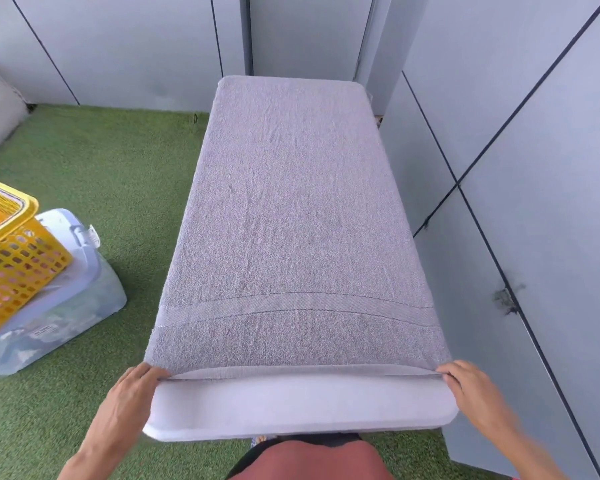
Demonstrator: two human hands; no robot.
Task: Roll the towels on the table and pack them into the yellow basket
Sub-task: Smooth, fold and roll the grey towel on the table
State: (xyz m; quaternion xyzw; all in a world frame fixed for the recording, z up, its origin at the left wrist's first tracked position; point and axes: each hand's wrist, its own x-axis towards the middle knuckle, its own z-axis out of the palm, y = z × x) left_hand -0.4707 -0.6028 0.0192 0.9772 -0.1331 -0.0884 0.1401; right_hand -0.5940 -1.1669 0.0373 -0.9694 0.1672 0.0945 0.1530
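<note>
Both hands pinch the near corners of a grey towel [291, 216] spread over the white table [298, 407].
Left hand [132, 396] and right hand [471, 389] each clamp a corner; the yellow basket [14, 251] sits left of the table.

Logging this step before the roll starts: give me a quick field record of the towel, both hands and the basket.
towel: grey towel spread flat, covering most of the white table
left hand: left hand pinches the near left corner
right hand: right hand pinches the near right corner
roll: not yet started
basket: yellow basket on the left, resting on a clear plastic bin on green turf
</note>
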